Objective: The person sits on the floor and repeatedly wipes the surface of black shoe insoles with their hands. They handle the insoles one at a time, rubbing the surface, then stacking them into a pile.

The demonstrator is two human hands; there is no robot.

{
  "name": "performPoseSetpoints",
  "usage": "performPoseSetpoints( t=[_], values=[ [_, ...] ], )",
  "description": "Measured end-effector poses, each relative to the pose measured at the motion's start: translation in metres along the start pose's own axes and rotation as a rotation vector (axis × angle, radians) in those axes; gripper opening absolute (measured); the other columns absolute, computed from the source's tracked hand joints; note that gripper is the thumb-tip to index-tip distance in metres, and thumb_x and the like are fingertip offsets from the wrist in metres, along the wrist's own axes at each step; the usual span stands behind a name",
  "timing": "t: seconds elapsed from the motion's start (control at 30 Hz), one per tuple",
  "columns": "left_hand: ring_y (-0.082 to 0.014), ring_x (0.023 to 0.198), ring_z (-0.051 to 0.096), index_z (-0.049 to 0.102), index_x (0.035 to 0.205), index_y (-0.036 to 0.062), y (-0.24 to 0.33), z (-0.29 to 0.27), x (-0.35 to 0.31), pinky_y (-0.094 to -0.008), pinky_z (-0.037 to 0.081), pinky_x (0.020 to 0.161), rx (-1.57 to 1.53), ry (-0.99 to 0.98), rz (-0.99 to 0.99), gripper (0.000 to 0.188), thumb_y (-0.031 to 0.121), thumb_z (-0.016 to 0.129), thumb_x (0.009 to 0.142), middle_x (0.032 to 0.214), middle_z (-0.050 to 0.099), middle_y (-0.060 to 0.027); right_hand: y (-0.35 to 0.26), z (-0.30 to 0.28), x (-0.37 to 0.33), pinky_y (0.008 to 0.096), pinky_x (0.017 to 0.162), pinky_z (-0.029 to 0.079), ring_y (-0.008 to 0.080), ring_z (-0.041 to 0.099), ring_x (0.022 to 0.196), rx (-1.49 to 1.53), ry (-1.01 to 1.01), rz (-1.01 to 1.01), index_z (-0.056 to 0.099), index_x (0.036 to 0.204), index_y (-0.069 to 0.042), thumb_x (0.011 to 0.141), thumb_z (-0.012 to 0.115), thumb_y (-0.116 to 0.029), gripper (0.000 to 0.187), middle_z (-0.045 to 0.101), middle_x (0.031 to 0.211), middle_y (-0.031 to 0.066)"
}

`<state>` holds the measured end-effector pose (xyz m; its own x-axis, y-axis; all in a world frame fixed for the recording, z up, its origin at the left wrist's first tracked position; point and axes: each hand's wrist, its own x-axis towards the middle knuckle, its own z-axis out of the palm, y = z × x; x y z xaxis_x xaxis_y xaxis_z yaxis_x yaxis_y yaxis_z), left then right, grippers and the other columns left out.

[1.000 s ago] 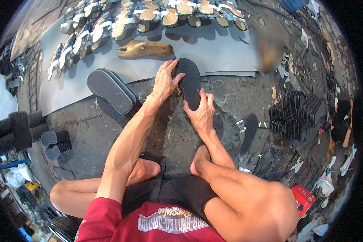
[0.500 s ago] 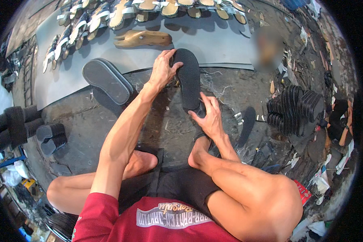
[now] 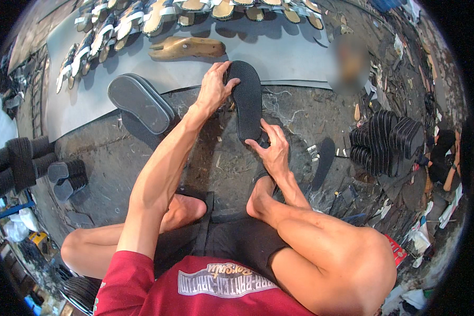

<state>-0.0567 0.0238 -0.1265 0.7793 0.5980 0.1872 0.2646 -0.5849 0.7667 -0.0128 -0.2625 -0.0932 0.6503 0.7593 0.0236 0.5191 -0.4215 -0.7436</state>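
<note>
A long, black, foot-shaped sole with a grainy surface (image 3: 247, 100) lies lengthwise in front of the person, its toe end pointing away, near the edge of a smooth grey flat sheet (image 3: 95, 100) spread over the dark, scuffed floor (image 3: 205, 168). The bare left hand (image 3: 214, 87) grasps its toe end, fingers at the left edge and thumb over the upper face; the bare right hand (image 3: 273, 148) pinches the heel end, fingertips against the right edge and thumb at the rear corner. Just beyond the toe, a polished, yellowish-brown wooden shoe last (image 3: 187, 48) rests on the sheet, which also bears rows of tan-bedded sandals with white straps (image 3: 152, 21). Left of the hands, a stack of smooth, dark grey rounded soles (image 3: 139, 105) lies partly on the sheet's edge; well to the right, thin black ridged-edged soles (image 3: 387, 142) are heaped together, and a single flat black sole (image 3: 323, 163) lies nearer the right hand. As for containers, a crumpled, translucent white plastic bag (image 3: 17, 231) sits at the far left, its contents impossible to make out, and a bright red plastic box (image 3: 397, 250) shows partly behind the right knee, its inside hidden
</note>
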Motion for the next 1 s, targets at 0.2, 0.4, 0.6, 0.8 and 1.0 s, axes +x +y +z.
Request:
performPoseSetpoints(
  t=[0.2,0.4,0.6,0.8,1.0],
  values=[
    [-0.0452,0.129,0.060,0.065,0.142,0.0007,0.040,0.001,-0.003,-0.0490,0.052,0.112,0.197,-0.066,0.150,0.057,0.003,0.080,0.087,0.137,0.064,-0.0224,0.004,-0.003,0.002,0.0471,0.096,0.058,0.0367,0.069,0.109,-0.069,0.015,-0.066,0.068,0.143,0.002,0.082,0.097,-0.034,0.077,0.068,0.117,0.0178],
    [-0.0466,0.130,0.058,0.056,0.147,-0.0049,0.071,0.001,-0.023,-0.0526,0.051,0.114,0.416,-0.493,0.269,0.088,0.021,0.091,0.071,0.137,0.059,-0.0294,0.000,-0.010,0.005,0.0470,0.095,0.058,0.0370,0.069,0.107,-0.099,-0.033,-0.036,0.069,0.140,0.003,0.082,0.097,-0.033,0.074,0.066,0.114,0.0179],
    [-0.0537,0.151,0.047,0.047,0.158,-0.0115,0.083,0.018,-0.055,-0.0568,0.040,0.127,0.711,-0.441,0.230,0.103,0.030,0.095,0.077,0.160,0.045,-0.0414,0.006,-0.043,0.045,0.0353,0.078,0.056,0.0202,0.066,0.088,-0.011,-0.131,-0.021,0.075,0.123,0.003,0.109,0.073,-0.024,0.030,0.066,0.099,0.0101],
    [-0.0499,0.140,0.055,0.065,0.135,-0.0210,0.114,0.053,-0.051,-0.0538,0.049,0.116,0.786,-0.493,0.105,0.060,0.013,0.074,0.087,0.145,0.057,-0.0365,0.027,-0.095,0.164,0.0339,0.081,0.054,0.0157,0.065,0.089,0.261,-0.124,0.046,0.078,0.109,-0.003,0.120,0.049,-0.038,0.046,0.072,0.101,0.0063],
    [-0.0603,0.154,0.044,0.059,0.151,-0.0168,0.145,0.085,-0.053,-0.0742,0.031,0.127,1.053,-0.659,0.007,0.064,0.023,0.064,0.100,0.159,0.048,-0.0463,-0.021,-0.040,0.208,0.0361,0.085,0.062,0.0184,0.079,0.091,0.340,-0.660,-0.150,0.077,0.107,0.002,0.115,0.059,-0.026,0.035,0.082,0.095,0.0113]
  ],
)
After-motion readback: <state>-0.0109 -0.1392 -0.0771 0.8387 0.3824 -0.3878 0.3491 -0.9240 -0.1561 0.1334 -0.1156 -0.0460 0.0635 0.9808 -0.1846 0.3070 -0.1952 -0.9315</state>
